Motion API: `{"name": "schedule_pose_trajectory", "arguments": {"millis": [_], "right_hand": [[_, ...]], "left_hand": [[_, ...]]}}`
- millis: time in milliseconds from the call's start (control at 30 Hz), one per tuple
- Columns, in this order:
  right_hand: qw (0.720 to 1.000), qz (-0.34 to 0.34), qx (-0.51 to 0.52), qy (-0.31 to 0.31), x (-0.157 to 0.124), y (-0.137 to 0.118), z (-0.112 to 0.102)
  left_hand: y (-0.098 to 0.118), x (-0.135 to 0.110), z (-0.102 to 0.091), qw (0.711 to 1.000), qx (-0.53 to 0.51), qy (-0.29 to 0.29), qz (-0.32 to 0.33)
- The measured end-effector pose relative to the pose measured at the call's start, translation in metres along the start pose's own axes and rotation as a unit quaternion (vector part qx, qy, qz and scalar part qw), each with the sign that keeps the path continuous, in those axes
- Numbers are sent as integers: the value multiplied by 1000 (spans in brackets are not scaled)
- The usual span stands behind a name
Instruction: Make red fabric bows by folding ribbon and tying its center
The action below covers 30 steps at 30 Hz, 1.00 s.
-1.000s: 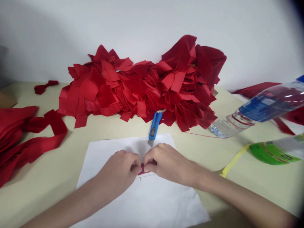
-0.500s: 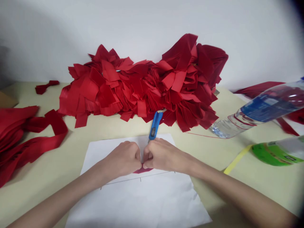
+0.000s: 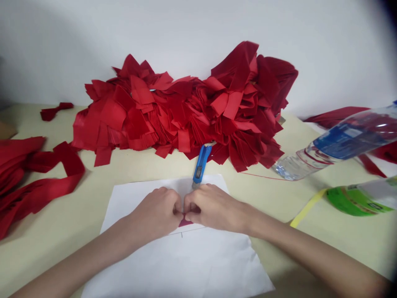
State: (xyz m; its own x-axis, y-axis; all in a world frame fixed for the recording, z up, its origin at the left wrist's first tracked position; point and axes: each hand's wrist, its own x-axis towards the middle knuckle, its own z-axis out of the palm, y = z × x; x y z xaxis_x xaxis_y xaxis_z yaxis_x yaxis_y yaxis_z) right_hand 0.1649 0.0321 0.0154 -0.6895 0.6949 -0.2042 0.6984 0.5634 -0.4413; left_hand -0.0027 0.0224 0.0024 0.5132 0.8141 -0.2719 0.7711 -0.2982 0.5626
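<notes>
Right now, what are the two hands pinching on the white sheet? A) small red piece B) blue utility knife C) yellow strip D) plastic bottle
A: the left hand and right hand meet over the small red piece on the white sheet.

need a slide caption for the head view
Left hand and right hand pinch a red scrap on white paper, by a blue cutter and red pile

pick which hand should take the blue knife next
Probably the right hand: the blue utility knife sits just beyond it, its handle leaning that way, while the left hand lies farther off. Both hands pinch the small red piece, though, so the right must release it first.
</notes>
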Motion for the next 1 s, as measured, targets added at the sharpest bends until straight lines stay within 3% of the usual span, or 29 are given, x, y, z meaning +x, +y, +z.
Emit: {"name": "schedule_pose_trajectory", "arguments": {"millis": [200,333,433,600,700,833,1000], "right_hand": [[994,-59,-76,42,-12,-2,10],[964,-171,-185,81,-20,5,19],[939,-234,-228,109,-22,11,22],[894,-304,-289,162,-24,17,25],[882,-317,-300,176,-27,19,27],[900,-305,-271,155,-29,21,29],[944,-238,-190,128,-24,16,25]], "left_hand": [[-9,-24,25,978,121,134,106],[-16,-37,37,916,263,186,240],[-19,-41,39,874,309,225,301],[-23,-44,39,826,376,240,344],[-25,-46,40,804,404,230,370],[-24,-47,41,804,409,206,380],[-18,-44,40,877,325,175,309]]}}
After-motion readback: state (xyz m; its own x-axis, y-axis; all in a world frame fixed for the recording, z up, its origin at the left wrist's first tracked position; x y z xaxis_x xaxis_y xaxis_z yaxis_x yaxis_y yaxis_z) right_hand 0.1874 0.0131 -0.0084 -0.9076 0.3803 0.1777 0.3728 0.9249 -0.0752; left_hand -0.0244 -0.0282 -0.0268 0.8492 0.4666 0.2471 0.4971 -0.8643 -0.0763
